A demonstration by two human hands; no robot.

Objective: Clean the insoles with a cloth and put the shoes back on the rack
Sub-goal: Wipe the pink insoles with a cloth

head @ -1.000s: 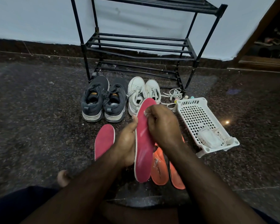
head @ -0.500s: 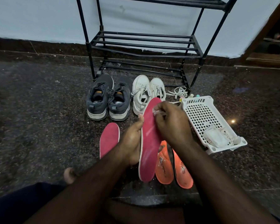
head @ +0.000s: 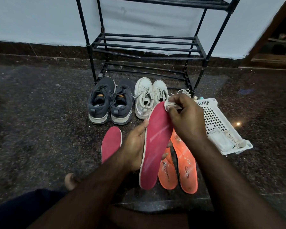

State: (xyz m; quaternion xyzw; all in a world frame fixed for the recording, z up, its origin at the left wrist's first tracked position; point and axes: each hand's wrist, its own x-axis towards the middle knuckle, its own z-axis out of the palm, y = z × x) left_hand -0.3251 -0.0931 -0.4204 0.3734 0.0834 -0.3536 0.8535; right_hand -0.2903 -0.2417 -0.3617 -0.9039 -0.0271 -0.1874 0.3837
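My left hand point(head: 134, 146) grips a red insole point(head: 155, 146) from its left edge, holding it up over the floor. My right hand point(head: 186, 119) pinches a small white cloth point(head: 168, 105) against the insole's toe end. A second red insole point(head: 111, 144) lies flat on the floor to the left. Two orange insoles point(head: 183, 166) lie under and to the right of the held one. A dark grey pair of shoes point(head: 110, 101) and a white pair point(head: 148, 98) stand side by side in front of the black shoe rack point(head: 147, 47).
A white perforated plastic basket point(head: 220, 123) lies tilted on the floor at the right, with white items inside. Loose white laces point(head: 184, 92) lie by the rack's right leg. The floor is dark speckled stone. A wooden door frame point(head: 274, 60) stands at the far right.
My right hand with the cloth has slid up the red insole from its upper middle to the toe tip. The view has shifted slightly, so everything sits further right.
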